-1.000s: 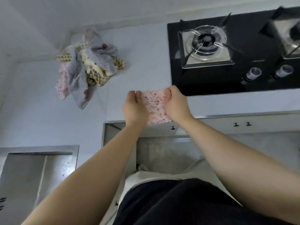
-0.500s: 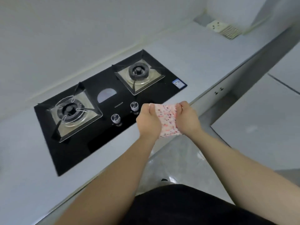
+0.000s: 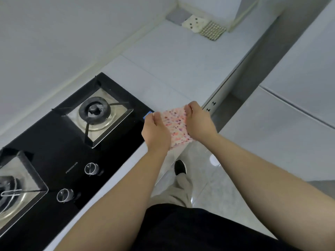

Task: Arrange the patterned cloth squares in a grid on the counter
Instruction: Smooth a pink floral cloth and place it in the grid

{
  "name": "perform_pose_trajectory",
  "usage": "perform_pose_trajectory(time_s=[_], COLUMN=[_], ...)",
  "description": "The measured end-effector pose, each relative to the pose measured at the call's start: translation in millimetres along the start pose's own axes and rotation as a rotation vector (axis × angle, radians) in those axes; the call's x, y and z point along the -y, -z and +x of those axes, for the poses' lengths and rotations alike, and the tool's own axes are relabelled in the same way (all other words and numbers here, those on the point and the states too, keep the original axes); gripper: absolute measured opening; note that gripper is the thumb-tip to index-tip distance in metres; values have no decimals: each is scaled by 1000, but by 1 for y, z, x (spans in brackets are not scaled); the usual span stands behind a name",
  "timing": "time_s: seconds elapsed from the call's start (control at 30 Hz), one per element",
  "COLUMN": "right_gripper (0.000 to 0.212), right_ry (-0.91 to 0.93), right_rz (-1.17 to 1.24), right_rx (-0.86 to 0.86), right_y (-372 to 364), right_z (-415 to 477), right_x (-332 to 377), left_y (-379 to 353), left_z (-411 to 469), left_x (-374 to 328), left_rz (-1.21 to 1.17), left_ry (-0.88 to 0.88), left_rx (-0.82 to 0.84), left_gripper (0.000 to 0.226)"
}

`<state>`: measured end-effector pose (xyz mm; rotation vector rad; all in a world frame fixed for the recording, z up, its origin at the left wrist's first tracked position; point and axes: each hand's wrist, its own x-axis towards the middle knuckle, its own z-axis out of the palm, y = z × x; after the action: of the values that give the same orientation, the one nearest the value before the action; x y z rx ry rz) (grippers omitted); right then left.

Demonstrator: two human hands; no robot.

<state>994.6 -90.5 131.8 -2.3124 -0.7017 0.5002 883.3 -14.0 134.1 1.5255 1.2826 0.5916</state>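
Note:
A white cloth square with pink and purple dots (image 3: 176, 126) is stretched between both hands, held in the air above the counter's front edge just right of the stove. My left hand (image 3: 155, 132) grips its left side and my right hand (image 3: 198, 122) grips its right side, fingers curled over the top corners. Far back on the pale counter (image 3: 172, 69), by the corner, lie three cloth squares in a row: a grey one (image 3: 178, 16), a cream one with dark dots (image 3: 194, 24) and a checked one (image 3: 213, 30).
A black two-burner gas stove (image 3: 59, 142) with two knobs fills the counter's left part. A wall runs behind the counter. A cabinet front with small handles (image 3: 212, 105) drops below the counter edge. My leg and dark shoe (image 3: 180, 167) stand on the glossy floor.
The view swung right from the heap of cloths by the sink, past the stove, to the right counter. Both hands kept the dotted cloth stretched between them and carried it rightward.

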Motion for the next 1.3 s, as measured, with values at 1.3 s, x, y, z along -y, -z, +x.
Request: perform_pose_trajectory(time_s=[1.3], right_gripper=[39], right_ry=[333], right_rz=[-532], right_rx=[180], right_y=[98], right_z=[486], right_x=[-113], left_y=[-293], left_z=[312], left_x=[-121], left_rz=[989], left_ry=[-414], left_rx=[301], left_gripper=[48])
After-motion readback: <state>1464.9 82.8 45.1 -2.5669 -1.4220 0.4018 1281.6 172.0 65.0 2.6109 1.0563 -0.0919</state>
